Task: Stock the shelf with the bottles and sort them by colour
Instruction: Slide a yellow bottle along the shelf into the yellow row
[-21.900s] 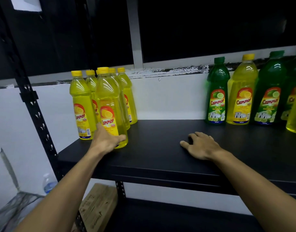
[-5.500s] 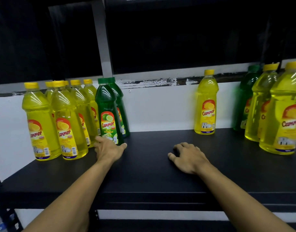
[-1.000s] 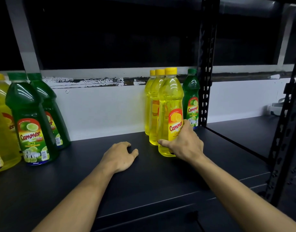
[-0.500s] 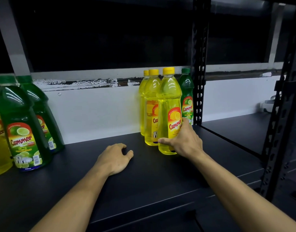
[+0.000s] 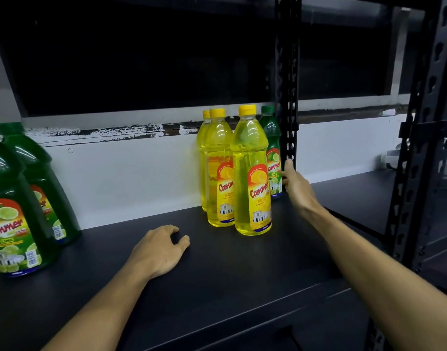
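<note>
Three yellow bottles stand bunched at the right end of the black shelf (image 5: pixel 242 279): a front yellow bottle (image 5: pixel 251 173), a second yellow bottle (image 5: pixel 217 168) and a third yellow bottle (image 5: pixel 204 148) at the wall. Behind them a single green bottle (image 5: pixel 272 138) stands against the shelf post. My right hand (image 5: pixel 294 184) reaches past the front yellow bottle and touches the green bottle's right side with straight fingers. My left hand (image 5: pixel 159 249) rests on the shelf, fingers loosely curled, holding nothing. Two more green bottles (image 5: pixel 14 211) stand at the left edge.
A black perforated upright post (image 5: pixel 288 72) stands right behind the green bottle. A second black post (image 5: pixel 424 127) rises at the right, with another dark shelf (image 5: pixel 356 196) beyond. A white wall panel (image 5: pixel 131 173) backs the shelf.
My right hand let go of the front yellow bottle and moved back and right to the green bottle by the post. My left hand stayed on the shelf.
</note>
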`<state>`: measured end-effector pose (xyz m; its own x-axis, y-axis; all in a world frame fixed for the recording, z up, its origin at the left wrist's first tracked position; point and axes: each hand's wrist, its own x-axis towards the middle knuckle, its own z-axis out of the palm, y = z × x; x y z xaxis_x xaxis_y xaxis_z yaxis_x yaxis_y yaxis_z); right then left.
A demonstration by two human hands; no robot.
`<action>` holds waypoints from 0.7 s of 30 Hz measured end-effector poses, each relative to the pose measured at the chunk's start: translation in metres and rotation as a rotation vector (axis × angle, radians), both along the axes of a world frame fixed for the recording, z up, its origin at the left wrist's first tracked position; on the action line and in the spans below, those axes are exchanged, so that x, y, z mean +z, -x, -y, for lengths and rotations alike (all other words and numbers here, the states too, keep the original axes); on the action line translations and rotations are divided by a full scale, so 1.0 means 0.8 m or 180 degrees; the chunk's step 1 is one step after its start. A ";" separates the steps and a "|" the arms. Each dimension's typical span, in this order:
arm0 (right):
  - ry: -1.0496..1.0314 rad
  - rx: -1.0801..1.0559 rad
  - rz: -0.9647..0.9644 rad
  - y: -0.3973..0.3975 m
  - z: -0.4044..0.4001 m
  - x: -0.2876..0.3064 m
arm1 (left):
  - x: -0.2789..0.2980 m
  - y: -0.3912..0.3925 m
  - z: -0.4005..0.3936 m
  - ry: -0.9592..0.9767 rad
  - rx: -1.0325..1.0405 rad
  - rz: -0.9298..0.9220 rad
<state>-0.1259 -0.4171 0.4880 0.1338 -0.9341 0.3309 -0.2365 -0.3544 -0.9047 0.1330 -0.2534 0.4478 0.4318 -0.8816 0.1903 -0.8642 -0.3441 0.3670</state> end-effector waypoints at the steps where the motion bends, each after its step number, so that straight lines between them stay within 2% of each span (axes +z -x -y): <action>1: 0.0009 -0.0167 -0.0020 0.002 0.019 -0.001 | -0.001 0.001 0.000 0.0005 0.0007 0.0019; 4: -0.0076 -0.0694 -0.0785 0.000 0.075 -0.007 | -0.001 0.002 0.001 0.0013 0.0051 0.0054; 7: -0.0159 -0.0636 -0.1238 -0.016 0.112 -0.006 | -0.001 0.004 0.003 0.0024 0.0059 0.0090; 10: -0.0165 -0.0500 -0.1255 -0.033 0.134 -0.005 | -0.002 0.004 0.005 0.0073 0.0071 0.0097; 17: -0.0216 -0.0350 -0.0786 -0.048 0.158 -0.018 | -0.005 0.001 0.009 0.0158 0.0065 0.0103; 21: -0.0206 -0.0424 -0.0891 -0.043 0.151 -0.019 | -0.003 0.002 0.008 0.0141 0.0094 0.0121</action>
<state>-0.0913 -0.5378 0.4727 0.0863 -0.9675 0.2378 -0.5201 -0.2473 -0.8175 0.1315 -0.2600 0.4454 0.4494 -0.8589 0.2457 -0.8675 -0.3539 0.3495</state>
